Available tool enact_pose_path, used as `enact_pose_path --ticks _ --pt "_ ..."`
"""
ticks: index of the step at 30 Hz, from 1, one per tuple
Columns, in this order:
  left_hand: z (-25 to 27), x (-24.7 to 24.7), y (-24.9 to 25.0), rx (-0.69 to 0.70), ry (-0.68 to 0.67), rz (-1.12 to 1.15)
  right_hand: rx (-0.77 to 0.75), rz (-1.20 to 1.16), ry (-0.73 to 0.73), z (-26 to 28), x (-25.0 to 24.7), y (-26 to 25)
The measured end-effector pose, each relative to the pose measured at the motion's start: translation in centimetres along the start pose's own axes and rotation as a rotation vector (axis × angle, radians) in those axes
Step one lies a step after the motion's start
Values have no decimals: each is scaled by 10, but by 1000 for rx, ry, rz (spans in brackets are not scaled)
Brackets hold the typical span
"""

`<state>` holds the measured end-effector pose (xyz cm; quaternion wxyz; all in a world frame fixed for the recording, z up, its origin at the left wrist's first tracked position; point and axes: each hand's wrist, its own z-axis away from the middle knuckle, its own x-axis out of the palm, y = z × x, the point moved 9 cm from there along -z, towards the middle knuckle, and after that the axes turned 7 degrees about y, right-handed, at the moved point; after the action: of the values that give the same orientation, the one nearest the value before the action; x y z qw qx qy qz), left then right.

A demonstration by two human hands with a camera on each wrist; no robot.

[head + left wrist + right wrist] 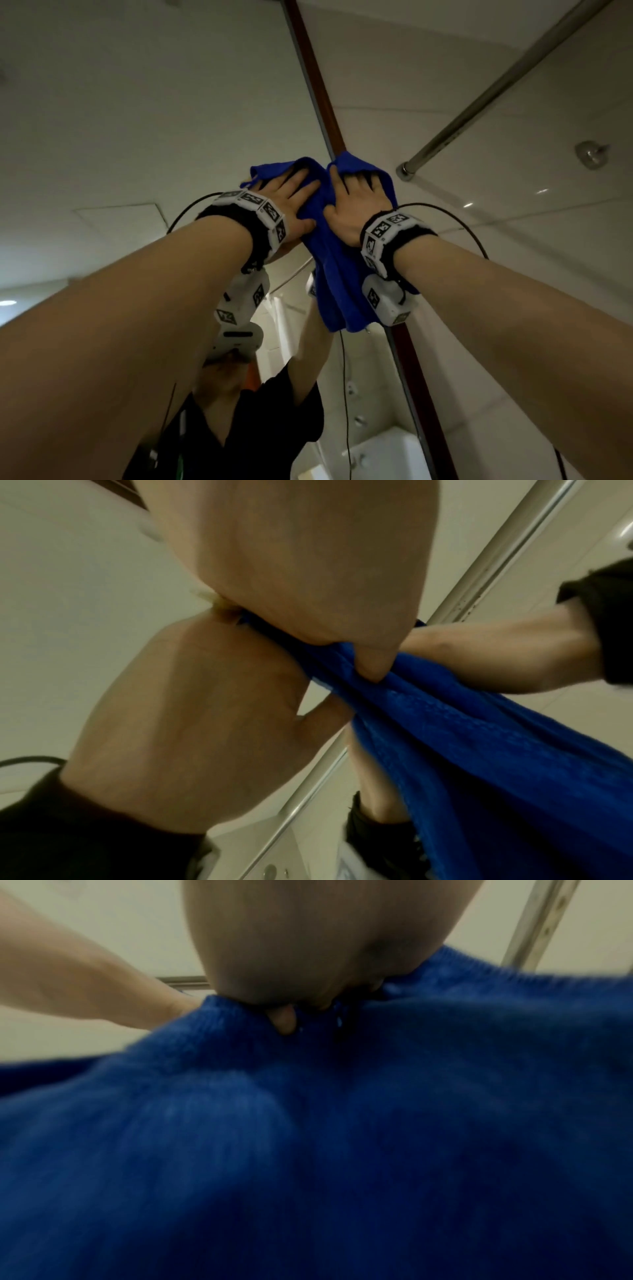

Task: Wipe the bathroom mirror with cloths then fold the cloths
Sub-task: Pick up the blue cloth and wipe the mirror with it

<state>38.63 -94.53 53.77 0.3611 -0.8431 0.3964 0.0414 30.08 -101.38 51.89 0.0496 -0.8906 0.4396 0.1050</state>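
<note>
A blue cloth point(337, 274) is pressed high against the mirror point(154, 102), beside its brown frame edge point(317, 78), and hangs down below the wrists. The left hand point(286, 202) is laid flat on the cloth with fingers spread, its grip relaxed. The right hand point(356, 202) is likewise spread flat on it, fingertips dug slightly into the fabric. A metal rod point(496, 89) is seen to the right.

Pale tiled wall point(479, 85), brown vertical trim strip point(320, 85), slanting metal rod point(496, 89) (mounted on the wall), round wall fitting point(590, 155), dim light.
</note>
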Motion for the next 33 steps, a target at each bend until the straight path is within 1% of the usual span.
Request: enact_pose_path --ticks 2,6,9,11,15,17,19,25,29,33 --pt "8 -3 -19 -29 -4 2 57 -75 5 3 2 -6" --pt "35 -7 -72 -83 -46 -17 179 -194 16 2 4 -29" --pt "60 -12 -113 -135 -109 -41 203 -305 24 -2 1 -69" --pt "79 -18 -143 -175 -125 -44 186 -320 61 -6 -7 -104" --pt "129 -40 -209 -263 -101 2 149 -370 90 -13 -25 -177" --pt "156 -47 -237 -320 -124 40 168 -398 77 -17 -32 -205" --pt "186 -56 -264 -378 -148 54 156 -425 35 -21 -39 -240" --pt "285 -67 -353 -511 -251 -83 12 -477 0 -10 -70 -368" --pt "349 -62 -416 -564 -383 -182 -63 -479 9 1 -84 -439" --pt "408 -64 -474 -590 -433 -223 -116 -482 39 11 -103 -519"
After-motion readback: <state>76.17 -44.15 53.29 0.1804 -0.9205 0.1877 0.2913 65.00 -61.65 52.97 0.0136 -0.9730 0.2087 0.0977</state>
